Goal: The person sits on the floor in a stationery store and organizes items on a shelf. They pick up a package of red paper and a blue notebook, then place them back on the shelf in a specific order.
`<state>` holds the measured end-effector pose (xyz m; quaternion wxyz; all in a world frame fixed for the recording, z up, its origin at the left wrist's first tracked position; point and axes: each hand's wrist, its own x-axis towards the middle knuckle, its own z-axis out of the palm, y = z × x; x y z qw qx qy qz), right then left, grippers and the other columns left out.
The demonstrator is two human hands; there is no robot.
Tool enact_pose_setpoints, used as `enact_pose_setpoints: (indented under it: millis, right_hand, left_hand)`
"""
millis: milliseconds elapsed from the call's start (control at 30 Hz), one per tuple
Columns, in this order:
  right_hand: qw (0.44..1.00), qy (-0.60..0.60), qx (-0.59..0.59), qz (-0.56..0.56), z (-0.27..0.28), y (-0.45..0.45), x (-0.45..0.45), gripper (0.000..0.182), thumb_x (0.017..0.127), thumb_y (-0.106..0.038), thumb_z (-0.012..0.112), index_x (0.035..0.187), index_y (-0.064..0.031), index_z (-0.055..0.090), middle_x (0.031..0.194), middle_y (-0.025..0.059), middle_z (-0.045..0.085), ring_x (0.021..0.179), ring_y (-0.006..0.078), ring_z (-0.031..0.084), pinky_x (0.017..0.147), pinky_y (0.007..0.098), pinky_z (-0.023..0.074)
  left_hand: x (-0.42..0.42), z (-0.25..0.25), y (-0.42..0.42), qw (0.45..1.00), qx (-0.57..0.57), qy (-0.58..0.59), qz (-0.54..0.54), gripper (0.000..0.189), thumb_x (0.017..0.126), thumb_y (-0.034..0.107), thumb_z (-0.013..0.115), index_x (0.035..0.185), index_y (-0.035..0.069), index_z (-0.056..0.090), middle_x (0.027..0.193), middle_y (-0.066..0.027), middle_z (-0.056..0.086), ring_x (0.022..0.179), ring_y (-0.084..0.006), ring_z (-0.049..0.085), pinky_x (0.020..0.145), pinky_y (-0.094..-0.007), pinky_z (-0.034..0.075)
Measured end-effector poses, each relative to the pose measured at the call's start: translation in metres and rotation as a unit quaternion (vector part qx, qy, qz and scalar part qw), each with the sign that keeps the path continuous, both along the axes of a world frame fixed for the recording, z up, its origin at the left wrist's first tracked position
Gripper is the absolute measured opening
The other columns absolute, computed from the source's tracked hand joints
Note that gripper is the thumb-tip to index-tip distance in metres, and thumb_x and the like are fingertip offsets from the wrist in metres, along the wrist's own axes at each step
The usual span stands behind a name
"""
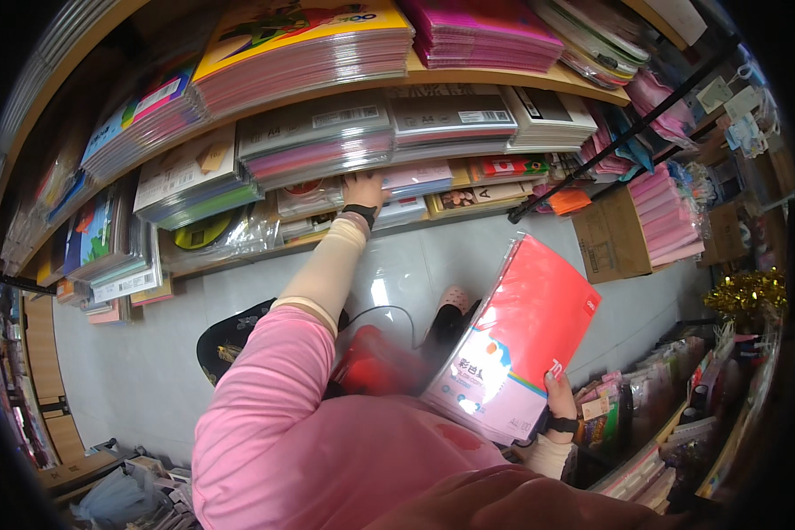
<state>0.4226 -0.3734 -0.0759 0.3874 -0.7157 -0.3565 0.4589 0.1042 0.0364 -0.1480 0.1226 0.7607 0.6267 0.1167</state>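
My right hand (pixel 560 401) grips the lower right edge of plastic-wrapped packs of colour copy paper (pixel 536 311), the top one with a red and white cover. These packs are tilted in front of my body. My left hand (pixel 366 190) reaches into the low shelf, at the edge of a pale pink paper pack (pixel 417 176); its fingertips are partly hidden under the shelf above, so its hold cannot be told. Just above it lies a thick stack of A4 packs (pixel 318 136) in clear wrap.
More stacks of wrapped paper (pixel 305 66) fill the upper shelf. A cardboard box (pixel 609 235) of pink packs stands on the floor at the right, near a black metal shelf post (pixel 623 136). A red object (pixel 371 361) and a dark cable lie near my feet.
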Motion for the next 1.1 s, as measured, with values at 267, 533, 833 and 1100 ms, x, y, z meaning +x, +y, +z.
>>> enact_pose_setpoints:
  millis: [267,533,833,1100]
  right_hand:
    - [0.999,-0.045,0.001,-0.009,0.0,-0.008,-0.003,0.044,0.083,-0.029,0.052,0.113,0.0033,0.046,0.105,0.0086,0.054,0.096,0.0162,0.049,0.085,0.0302,0.038]
    - [0.999,-0.04,0.021,-0.007,-0.008,-0.013,0.002,0.048,0.083,-0.031,0.053,0.115,0.0031,0.044,0.108,0.0094,0.053,0.099,0.0168,0.048,0.086,0.0308,0.0371]
    - [0.997,-0.036,0.069,0.029,-0.012,-0.011,0.002,0.051,0.084,-0.036,0.051,0.116,0.0022,0.043,0.108,0.0084,0.052,0.101,0.0173,0.047,0.088,0.0306,0.0356]
    - [1.0,-0.016,0.027,0.001,-0.013,-0.017,0.001,0.058,0.086,-0.047,0.04,0.119,0.0013,0.042,0.11,0.0079,0.051,0.099,0.0171,0.046,0.086,0.0304,0.0357]
  left_hand:
    - [0.019,-0.02,-0.081,0.984,0.111,-0.081,-0.114,0.05,0.07,0.015,0.061,0.118,0.011,0.047,0.129,-0.021,0.031,0.118,-0.0415,0.028,0.097,-0.0497,0.025]
    - [0.041,0.05,-0.255,0.724,-0.28,-0.54,-0.325,0.069,0.073,0.014,0.064,0.13,0.004,0.027,0.125,-0.0176,0.038,0.108,-0.0265,0.046,0.091,-0.035,0.036]
    - [0.033,0.042,-0.28,0.65,-0.403,-0.6,-0.237,0.076,0.068,-0.005,0.063,0.13,0.005,0.02,0.123,-0.0149,0.038,0.108,-0.0247,0.046,0.087,-0.0348,0.042]
    - [0.023,0.024,-0.269,0.551,-0.487,-0.638,-0.228,0.064,0.075,-0.008,0.055,0.129,0.003,0.022,0.122,-0.0132,0.044,0.112,-0.0188,0.044,0.09,-0.0322,0.039]
